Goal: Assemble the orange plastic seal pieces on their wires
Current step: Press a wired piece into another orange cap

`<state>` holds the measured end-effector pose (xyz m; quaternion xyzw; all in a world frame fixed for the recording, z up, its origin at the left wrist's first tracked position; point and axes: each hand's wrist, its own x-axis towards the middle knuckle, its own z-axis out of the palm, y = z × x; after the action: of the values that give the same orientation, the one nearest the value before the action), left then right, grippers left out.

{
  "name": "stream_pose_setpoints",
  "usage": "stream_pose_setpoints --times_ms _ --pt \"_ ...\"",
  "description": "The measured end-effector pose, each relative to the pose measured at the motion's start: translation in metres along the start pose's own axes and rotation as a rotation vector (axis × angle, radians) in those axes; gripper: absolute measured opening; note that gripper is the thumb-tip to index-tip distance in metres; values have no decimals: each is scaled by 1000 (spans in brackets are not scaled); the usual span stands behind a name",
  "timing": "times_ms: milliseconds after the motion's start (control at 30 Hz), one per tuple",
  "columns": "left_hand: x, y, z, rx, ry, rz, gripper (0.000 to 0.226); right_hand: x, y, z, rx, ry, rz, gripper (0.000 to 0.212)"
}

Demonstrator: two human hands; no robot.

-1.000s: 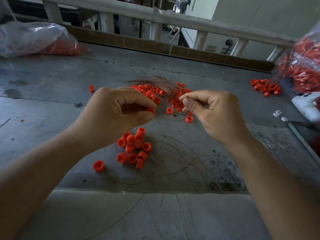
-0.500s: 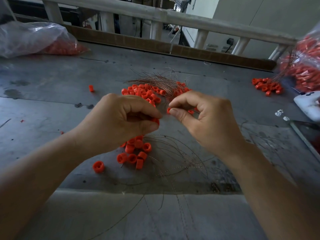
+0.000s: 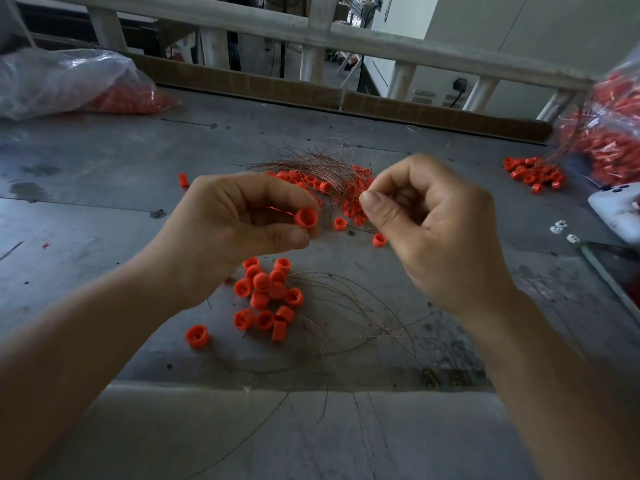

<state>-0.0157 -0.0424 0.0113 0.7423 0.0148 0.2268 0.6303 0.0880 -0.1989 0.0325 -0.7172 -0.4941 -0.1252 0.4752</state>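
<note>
Your left hand (image 3: 235,230) pinches one orange seal (image 3: 306,218) between thumb and forefinger, its open end facing you; a thin pink strand runs from it back into your curled fingers. Your right hand (image 3: 433,230) is at 3 o'clock of the seal, near it but apart, thumb and forefinger closed on a wire (image 3: 364,221) so fine it barely shows. Both hands hover over the tabletop (image 3: 104,168).

At 6 o'clock of the seal lies a cluster (image 3: 266,292) of seals with wires fanning toward 4 o'clock, and a lone seal (image 3: 197,337) at its 7 o'clock. At 12 o'clock sits a pile (image 3: 318,168) of loose wires and seals. A clear bag (image 3: 69,81) lies at 10 o'clock, another, the right bag (image 3: 606,133), at 2 o'clock.
</note>
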Motion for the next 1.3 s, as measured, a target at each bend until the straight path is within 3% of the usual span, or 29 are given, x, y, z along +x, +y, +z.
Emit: stream_pose_setpoints --times_ms 867,1033,1300 --pt "-2 1 2 -213 -95 -33 26 -3 -3 9 118 -91 56 14" --pt "-3 2 0 -198 -141 -17 40 -5 -3 12 117 -132 54 10" --pt "-4 4 3 -249 -117 -40 29 -5 -1 10 76 -154 38 14"
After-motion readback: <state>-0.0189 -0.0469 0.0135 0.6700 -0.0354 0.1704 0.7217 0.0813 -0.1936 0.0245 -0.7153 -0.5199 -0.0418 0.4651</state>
